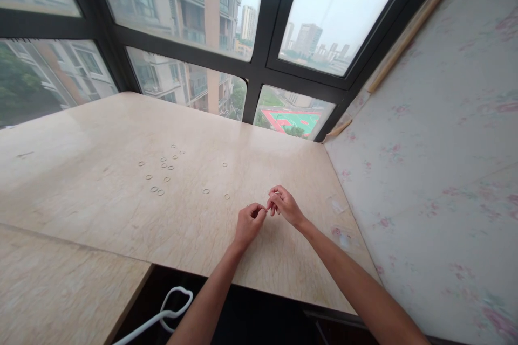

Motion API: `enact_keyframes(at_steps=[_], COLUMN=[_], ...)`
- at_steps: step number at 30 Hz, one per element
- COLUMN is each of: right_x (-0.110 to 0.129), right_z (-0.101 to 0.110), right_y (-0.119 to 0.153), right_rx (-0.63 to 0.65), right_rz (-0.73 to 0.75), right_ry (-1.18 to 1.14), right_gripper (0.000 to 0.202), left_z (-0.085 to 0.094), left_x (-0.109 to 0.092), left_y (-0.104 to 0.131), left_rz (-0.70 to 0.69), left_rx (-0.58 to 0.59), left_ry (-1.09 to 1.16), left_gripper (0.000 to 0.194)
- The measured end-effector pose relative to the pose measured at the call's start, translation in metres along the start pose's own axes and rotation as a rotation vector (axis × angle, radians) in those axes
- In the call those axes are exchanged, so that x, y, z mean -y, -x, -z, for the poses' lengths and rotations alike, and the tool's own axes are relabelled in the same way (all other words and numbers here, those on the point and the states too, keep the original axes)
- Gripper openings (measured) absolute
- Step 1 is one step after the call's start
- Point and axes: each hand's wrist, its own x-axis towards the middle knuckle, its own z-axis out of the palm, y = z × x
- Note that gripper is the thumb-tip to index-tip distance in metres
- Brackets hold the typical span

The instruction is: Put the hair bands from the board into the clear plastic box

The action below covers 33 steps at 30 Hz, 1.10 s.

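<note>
Left hand (247, 225) beside right hand (285, 206), rings (227, 197) nearby.

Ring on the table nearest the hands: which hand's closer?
Left. The left hand is just right of the ring; the right hand is farther right.

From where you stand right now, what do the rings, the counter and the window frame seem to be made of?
Rings: probably thin metal, judging by their fine grey-to-yellowish rims; plastic is possible.
Counter: polished stone, perhaps marble, given its cream veining and soft sheen; it could be an imitation.
Frame: likely dark-coated metal, smooth and evenly coloured, though plastic might look similar.
</note>
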Motion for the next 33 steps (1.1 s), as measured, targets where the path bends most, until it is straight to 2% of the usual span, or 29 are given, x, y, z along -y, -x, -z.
enact_keyframes(at_steps=[7, 12, 18, 25, 33], right_x=[-0.007, -0.015, -0.018, -0.02, -0.021], right_z=[0.024, 0.045, 0.071, 0.107, 0.144], right_y=[0.031, 0.062, 0.109, 0.159, 0.181], right_rx=[-0.063, -0.146, -0.316, -0.504, -0.669], right_rz=[-0.046, -0.025, -0.02, -0.101, -0.139], right_ry=[-0.083, -0.116, -0.106, -0.099, -0.039], right_gripper=[0.024, 0.02, 0.02, 0.031, 0.032], left_z=[0.0, 0.001, 0.003, 0.004, 0.003], left_x=[-0.002, -0.006, -0.009, -0.01, -0.009], left_y=[0.0, -0.001, -0.002, -0.002, -0.002], left_rz=[0.026, 0.042, 0.036, 0.049, 0.055], left_rx=[-0.002, 0.0, -0.009, -0.008, 0.002], left_ry=[0.017, 0.036, 0.014, -0.028, -0.052], left_gripper=[0.021, 0.02, 0.02, 0.021, 0.021])
